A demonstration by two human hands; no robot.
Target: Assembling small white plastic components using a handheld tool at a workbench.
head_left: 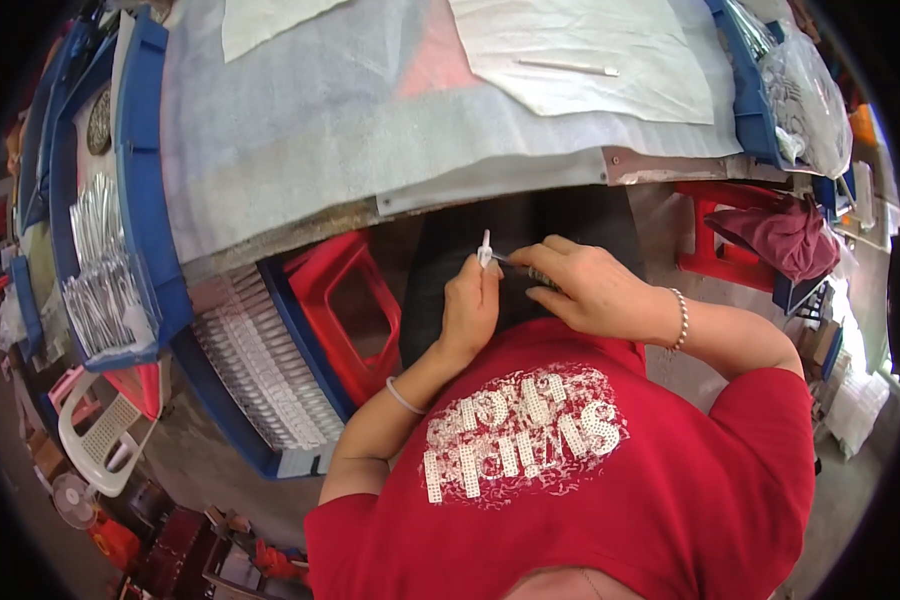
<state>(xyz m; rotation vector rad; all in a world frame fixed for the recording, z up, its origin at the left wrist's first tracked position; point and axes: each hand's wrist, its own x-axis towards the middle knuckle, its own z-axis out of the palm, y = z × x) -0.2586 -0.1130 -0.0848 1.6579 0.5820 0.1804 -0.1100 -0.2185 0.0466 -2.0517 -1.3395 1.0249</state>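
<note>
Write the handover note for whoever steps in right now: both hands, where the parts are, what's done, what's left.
Left hand: pinches a small white plastic part upright, below the table edge.
Right hand: grips a thin dark tool, its tip at the part.
Parts: rows of white pieces fill the blue tray at the left; silvery pieces fill the blue bin beyond it.
On the table: white sheets and one thin white stick.
Done: cannot tell.
Left: the part in hand is under the tool.

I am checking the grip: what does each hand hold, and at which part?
Left hand pinches a small white part at its lower end; right hand grips a thin tool by its handle.
</note>
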